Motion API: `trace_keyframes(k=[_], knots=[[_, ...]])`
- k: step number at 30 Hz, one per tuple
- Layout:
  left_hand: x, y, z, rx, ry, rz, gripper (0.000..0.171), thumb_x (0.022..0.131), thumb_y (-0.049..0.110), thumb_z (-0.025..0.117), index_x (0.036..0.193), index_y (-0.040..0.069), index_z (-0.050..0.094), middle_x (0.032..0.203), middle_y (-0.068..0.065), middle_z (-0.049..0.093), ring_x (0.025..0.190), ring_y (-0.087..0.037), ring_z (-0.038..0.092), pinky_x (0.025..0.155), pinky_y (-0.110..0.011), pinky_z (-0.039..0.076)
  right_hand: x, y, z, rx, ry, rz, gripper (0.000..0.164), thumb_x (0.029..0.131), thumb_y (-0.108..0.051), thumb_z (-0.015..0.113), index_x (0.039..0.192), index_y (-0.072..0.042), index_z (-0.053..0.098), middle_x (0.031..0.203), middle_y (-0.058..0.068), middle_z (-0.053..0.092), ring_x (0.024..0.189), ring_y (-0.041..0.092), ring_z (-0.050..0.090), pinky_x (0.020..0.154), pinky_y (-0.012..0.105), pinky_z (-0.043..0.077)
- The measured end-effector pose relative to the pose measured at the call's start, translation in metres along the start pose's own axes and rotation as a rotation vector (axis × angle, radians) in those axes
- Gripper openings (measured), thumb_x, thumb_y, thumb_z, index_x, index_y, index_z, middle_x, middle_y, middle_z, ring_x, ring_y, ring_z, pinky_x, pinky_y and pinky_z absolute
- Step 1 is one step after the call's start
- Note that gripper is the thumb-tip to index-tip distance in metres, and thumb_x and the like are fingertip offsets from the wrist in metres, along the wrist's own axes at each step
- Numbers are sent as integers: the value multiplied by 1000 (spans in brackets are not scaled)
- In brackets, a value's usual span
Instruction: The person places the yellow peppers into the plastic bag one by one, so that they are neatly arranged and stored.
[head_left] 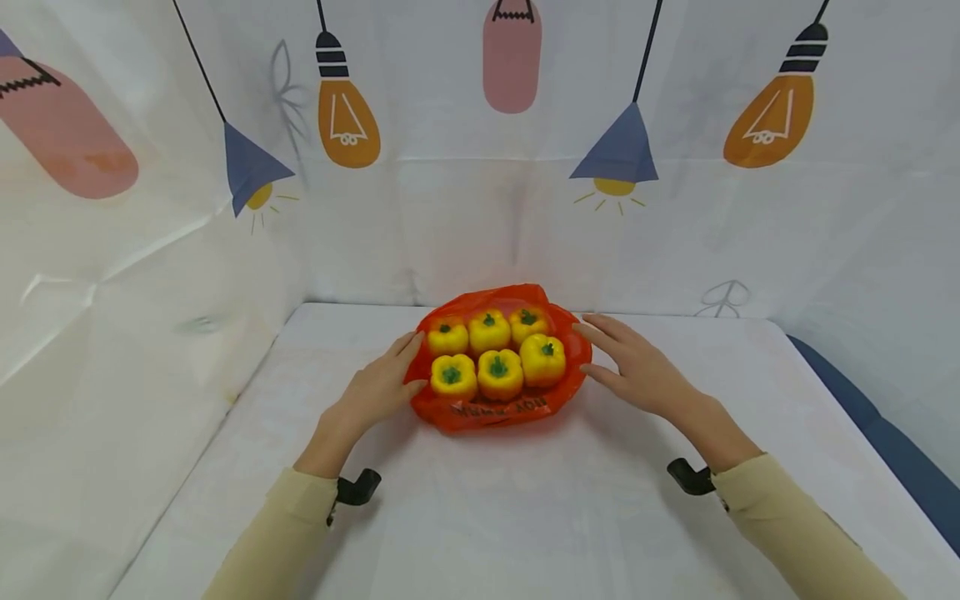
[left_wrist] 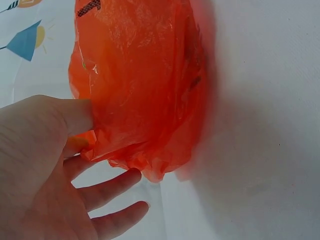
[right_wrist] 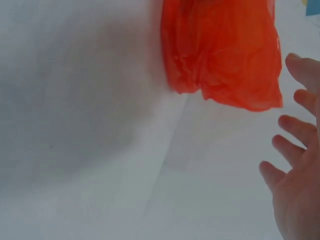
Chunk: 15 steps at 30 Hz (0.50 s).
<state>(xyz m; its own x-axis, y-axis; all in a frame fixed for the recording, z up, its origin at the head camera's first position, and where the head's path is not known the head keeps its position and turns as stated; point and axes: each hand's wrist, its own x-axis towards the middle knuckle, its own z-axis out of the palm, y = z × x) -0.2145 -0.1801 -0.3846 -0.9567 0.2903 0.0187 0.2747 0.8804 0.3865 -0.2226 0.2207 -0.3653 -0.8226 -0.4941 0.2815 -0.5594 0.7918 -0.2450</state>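
Observation:
A red plastic bag (head_left: 480, 417) with dark lettering on its near side stands on the white table, its mouth spread wide. Inside sit several yellow bell peppers (head_left: 499, 373) with green stems, arranged in two rows. My left hand (head_left: 378, 387) is at the bag's left side, thumb and forefinger touching its edge; in the left wrist view the other fingers (left_wrist: 112, 190) extend past the crumpled plastic. At the opposite side, my right hand (head_left: 641, 367) has its fingers spread beside the rim. The right wrist view shows a small gap between those fingers (right_wrist: 295, 127) and the bag.
The white-covered table (head_left: 510, 517) extends around the bag. Behind it hangs a white sheet (head_left: 450, 225) printed with lamps and bulbs, and the sheet continues along the left side. A dark blue surface (head_left: 862, 417) shows past the table's right edge.

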Motion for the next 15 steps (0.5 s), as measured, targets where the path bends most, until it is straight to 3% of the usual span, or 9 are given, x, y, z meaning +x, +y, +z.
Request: trace_keyframes(k=[8, 15], knots=[[1, -3, 0, -14, -5, -5, 80, 97, 35, 61, 161, 22, 15, 167, -5, 20, 145, -35, 39, 110, -64, 39, -12, 12, 2, -42, 6, 45, 65, 96, -36, 63, 154, -19, 38, 161, 11, 33, 149, 38, 26, 117, 64, 27], [-2, -5, -2, -16, 33, 6, 79, 97, 33, 62, 161, 23, 16, 165, -6, 23, 143, -36, 42, 106, -66, 41, -20, 19, 2, -101, 44, 67, 74, 94, -44, 64, 156, -20, 33, 163, 14, 28, 149, 40, 23, 118, 63, 24]])
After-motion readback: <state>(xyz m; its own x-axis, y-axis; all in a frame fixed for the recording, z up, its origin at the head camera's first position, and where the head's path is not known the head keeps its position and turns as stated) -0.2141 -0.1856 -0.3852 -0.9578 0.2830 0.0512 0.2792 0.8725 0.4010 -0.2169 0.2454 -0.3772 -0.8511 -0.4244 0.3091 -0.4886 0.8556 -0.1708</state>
